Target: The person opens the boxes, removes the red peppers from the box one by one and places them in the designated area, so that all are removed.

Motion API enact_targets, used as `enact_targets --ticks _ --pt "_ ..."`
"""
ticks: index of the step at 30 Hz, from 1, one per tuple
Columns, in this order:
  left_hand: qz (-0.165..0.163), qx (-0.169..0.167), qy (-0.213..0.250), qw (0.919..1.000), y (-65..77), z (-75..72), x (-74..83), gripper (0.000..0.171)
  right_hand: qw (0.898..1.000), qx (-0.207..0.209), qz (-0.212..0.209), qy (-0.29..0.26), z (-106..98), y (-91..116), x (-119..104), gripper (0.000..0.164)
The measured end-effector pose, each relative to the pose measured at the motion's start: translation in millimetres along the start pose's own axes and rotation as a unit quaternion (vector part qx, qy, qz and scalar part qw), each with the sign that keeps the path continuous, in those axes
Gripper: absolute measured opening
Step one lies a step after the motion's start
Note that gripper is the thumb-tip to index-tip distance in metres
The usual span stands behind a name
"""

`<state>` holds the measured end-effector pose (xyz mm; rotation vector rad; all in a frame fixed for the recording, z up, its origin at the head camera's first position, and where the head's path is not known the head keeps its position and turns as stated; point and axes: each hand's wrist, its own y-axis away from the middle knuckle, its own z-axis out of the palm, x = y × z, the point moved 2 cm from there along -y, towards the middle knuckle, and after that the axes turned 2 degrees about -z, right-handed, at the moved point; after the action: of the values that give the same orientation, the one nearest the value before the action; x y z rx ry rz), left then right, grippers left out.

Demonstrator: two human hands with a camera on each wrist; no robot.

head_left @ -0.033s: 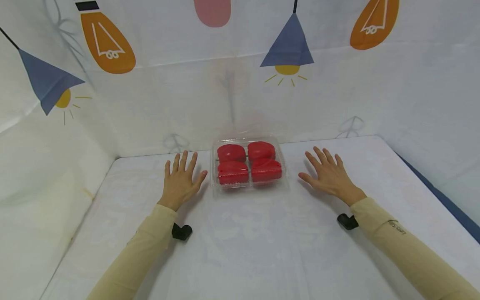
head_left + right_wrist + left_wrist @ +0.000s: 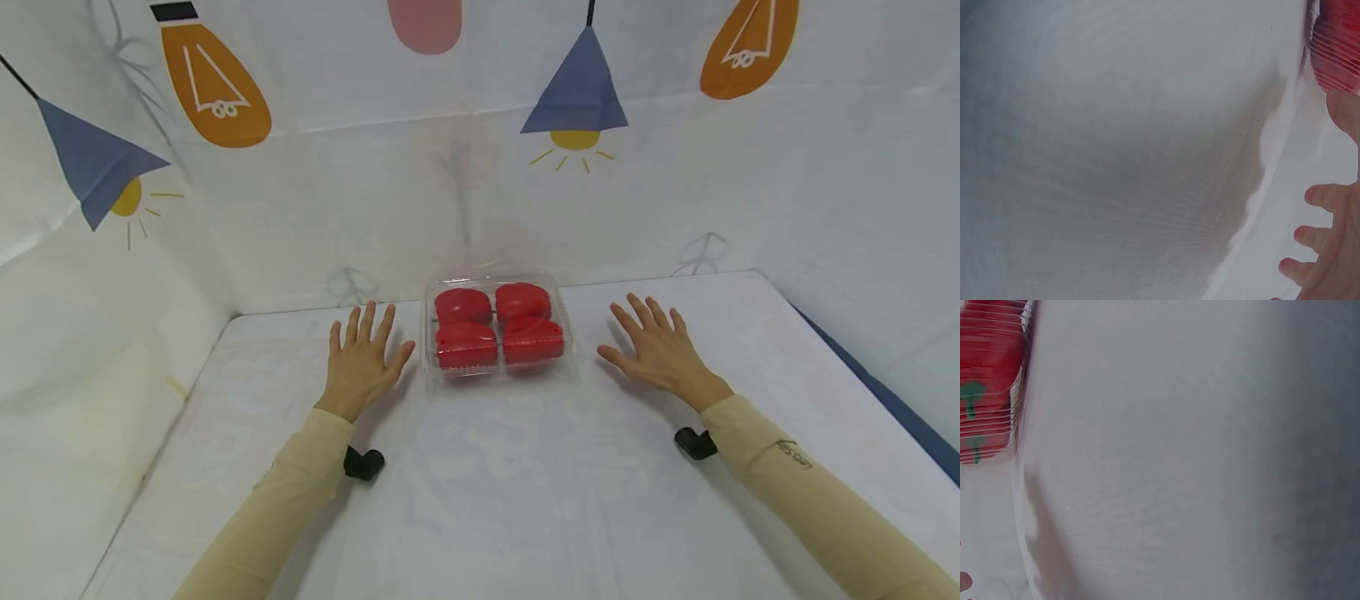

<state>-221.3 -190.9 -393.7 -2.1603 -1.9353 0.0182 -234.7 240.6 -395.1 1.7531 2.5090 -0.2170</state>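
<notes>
A clear plastic clamshell container (image 2: 498, 377) sits at the back middle of the white table. Inside it lie several glossy red pieces (image 2: 467, 345), rounded and smooth. In the left wrist view, green marks (image 2: 972, 390) show against the red through the ribbed plastic. To the left of the container, my left hand (image 2: 358, 362) is palm down with its fingers spread, holding nothing. My right hand (image 2: 663, 354) is on the other side, fingers also spread and nothing in them. Both thumbs point toward the container, with a gap on each side.
White cloth printed with lamps and bulbs (image 2: 216, 87) hangs behind the table (image 2: 510, 492) and at its sides. A black piece sticks out beneath each cuff, one at the left wrist (image 2: 363, 463) and another at the right (image 2: 696, 443). A dark blue strip (image 2: 877, 387) runs along the right edge.
</notes>
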Motion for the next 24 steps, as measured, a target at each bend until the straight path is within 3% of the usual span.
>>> enact_targets --ticks 11,21,24 --pt "0.0 -0.007 0.006 1.0 -0.4 2.4 -0.2 0.072 1.0 -0.009 0.005 0.0 -0.4 -0.6 2.1 0.081" --pt "0.004 0.007 0.002 1.0 1.1 0.0 2.6 0.07 1.0 -0.017 0.004 -0.002 1.7 -1.1 5.6 0.082" --pt "0.004 0.004 0.022 0.9997 1.3 1.6 2.5 0.067 1.0 -0.012 -0.003 -0.009 3.1 0.0 6.2 0.083"
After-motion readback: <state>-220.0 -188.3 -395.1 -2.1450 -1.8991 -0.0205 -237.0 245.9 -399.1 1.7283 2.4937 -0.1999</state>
